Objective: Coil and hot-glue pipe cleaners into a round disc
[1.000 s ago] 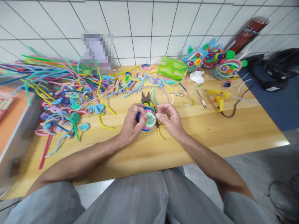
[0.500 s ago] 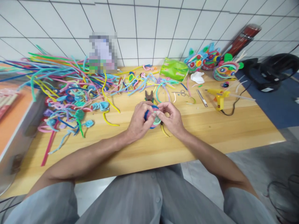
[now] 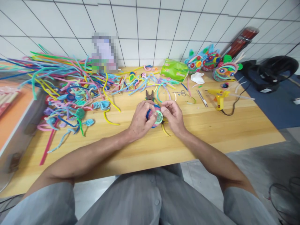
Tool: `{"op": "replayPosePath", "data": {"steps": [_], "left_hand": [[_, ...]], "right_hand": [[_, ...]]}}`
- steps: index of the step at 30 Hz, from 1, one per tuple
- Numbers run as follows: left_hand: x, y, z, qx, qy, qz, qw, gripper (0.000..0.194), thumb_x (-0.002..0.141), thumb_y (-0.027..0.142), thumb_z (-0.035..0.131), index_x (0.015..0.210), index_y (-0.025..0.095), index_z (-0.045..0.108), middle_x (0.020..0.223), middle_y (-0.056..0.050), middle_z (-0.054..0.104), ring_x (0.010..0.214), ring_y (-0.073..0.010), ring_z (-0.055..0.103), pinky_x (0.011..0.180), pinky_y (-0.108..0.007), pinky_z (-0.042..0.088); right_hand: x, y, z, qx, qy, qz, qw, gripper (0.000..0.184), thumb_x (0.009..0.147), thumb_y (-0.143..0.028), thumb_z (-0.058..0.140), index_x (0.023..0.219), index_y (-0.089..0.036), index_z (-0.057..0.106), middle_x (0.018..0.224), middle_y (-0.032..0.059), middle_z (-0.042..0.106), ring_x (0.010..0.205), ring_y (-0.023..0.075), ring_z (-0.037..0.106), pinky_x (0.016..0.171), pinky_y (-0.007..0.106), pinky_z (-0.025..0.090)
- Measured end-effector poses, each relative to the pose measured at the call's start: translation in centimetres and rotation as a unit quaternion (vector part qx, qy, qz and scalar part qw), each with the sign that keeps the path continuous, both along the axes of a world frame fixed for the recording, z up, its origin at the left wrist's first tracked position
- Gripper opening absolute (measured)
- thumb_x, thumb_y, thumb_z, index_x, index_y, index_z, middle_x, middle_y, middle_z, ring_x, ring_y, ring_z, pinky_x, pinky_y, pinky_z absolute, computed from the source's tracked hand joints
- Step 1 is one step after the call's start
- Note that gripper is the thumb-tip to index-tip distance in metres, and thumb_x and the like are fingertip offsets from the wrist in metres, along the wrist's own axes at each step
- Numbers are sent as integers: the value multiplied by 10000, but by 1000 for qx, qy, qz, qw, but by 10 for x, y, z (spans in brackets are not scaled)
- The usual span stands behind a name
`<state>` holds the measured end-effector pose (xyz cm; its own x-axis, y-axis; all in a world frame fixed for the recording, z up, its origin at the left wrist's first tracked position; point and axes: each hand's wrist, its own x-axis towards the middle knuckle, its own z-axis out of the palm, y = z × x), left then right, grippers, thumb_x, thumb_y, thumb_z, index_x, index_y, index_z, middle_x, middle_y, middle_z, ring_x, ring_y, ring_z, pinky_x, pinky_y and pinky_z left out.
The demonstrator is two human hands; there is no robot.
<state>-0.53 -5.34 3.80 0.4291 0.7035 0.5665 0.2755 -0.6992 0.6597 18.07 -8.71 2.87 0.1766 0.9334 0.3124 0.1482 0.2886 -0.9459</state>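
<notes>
My left hand (image 3: 143, 120) is wrapped around a round coil of pipe cleaners (image 3: 158, 117), banded blue, pink and pale green, its thumb lying across the face. At the coil's right edge my right hand (image 3: 173, 116) has thumb and forefinger pinched together; whatever is between those fingertips is too small to make out. Under and behind the coil lies a pair of pliers (image 3: 149, 95) with dark jaws pointing away from me; its handles are mostly hidden by my hands. A yellow curved piece (image 3: 165, 130) shows below the coil.
Loose pipe cleaners (image 3: 65, 73) and twisted pieces heap on the left. Toward the back are a green packet (image 3: 174, 70), small scissors (image 3: 181, 92) and decorated animal-face crafts (image 3: 225, 71). A knife (image 3: 202, 97) and yellow glue gun (image 3: 219, 98) with a cord lie right.
My right fingers moved onto the coil's rim, then drew slightly back to its right edge. The coil tilted and turned back in my left hand. The whole view shifted a little.
</notes>
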Motion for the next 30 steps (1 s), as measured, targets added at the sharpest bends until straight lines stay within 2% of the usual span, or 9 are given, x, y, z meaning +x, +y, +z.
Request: {"op": "replayPosePath", "data": {"steps": [7,10,13,17,20,23,26,28,30], "left_hand": [[0,1,1,-26,-13,1,1000,48,1031,287,600,1028,243,581,1237,-96,706,1230,-256,661,1123,-465,533],[0,2,0,-48,-27,6,998,65,1022,301,614,1010,245,584,1217,-94,717,1229,-268,669,1130,-489,533],[-2,5,-1,-84,-47,8,995,105,1032,342,626,1071,249,597,1266,-101,716,1236,-276,686,1131,-507,549],[-6,14,-1,-116,-45,18,992,378,997,420,680,1330,258,608,1424,-129,662,1375,-308,650,1210,-546,526],[-9,22,4,-147,-18,33,988,482,937,494,709,1349,250,652,1491,-137,639,1467,-340,599,1286,-564,472],[-10,26,10,-241,17,43,969,582,887,609,708,1337,241,687,1456,-128,684,1398,-359,644,1260,-571,497],[-12,26,16,-325,45,46,944,716,852,697,704,1404,242,668,1367,-103,748,1250,-353,708,1164,-561,565],[-14,24,18,-337,51,45,939,745,840,719,716,1414,246,672,1328,-90,772,1208,-349,719,1125,-545,585],[-15,24,18,-330,41,44,942,755,831,727,734,1406,239,686,1330,-93,778,1210,-356,720,1121,-545,584]], "right_hand": [[23,10,-5,71,-18,-92,993,361,993,-622,721,1097,-277,723,1034,26,774,995,220,712,969,397,569],[45,23,0,58,81,-113,989,325,921,-570,799,1002,-271,702,859,-18,731,732,154,660,717,309,563],[72,37,9,0,221,-104,970,373,785,-490,909,933,-268,647,716,-79,637,490,78,464,455,220,369],[110,45,26,-47,285,-90,953,373,779,-449,921,877,-267,611,561,-148,409,391,49,234,374,188,244],[146,30,50,-60,300,-52,950,309,849,-485,876,912,-276,656,592,-124,440,413,65,279,369,183,296],[195,-11,79,-21,264,-58,963,317,885,-593,803,974,-298,730,837,-30,686,585,105,535,447,210,452],[248,-59,93,38,169,-169,970,384,890,-705,749,996,-336,765,1013,24,773,770,172,667,565,287,563],[275,-76,86,16,74,-282,957,361,839,-649,804,957,-310,767,943,15,766,760,173,673,604,298,569],[289,-76,67,-55,-53,-375,924,325,784,-560,848,920,-282,752,932,17,770,780,185,682,683,327,587]]}}
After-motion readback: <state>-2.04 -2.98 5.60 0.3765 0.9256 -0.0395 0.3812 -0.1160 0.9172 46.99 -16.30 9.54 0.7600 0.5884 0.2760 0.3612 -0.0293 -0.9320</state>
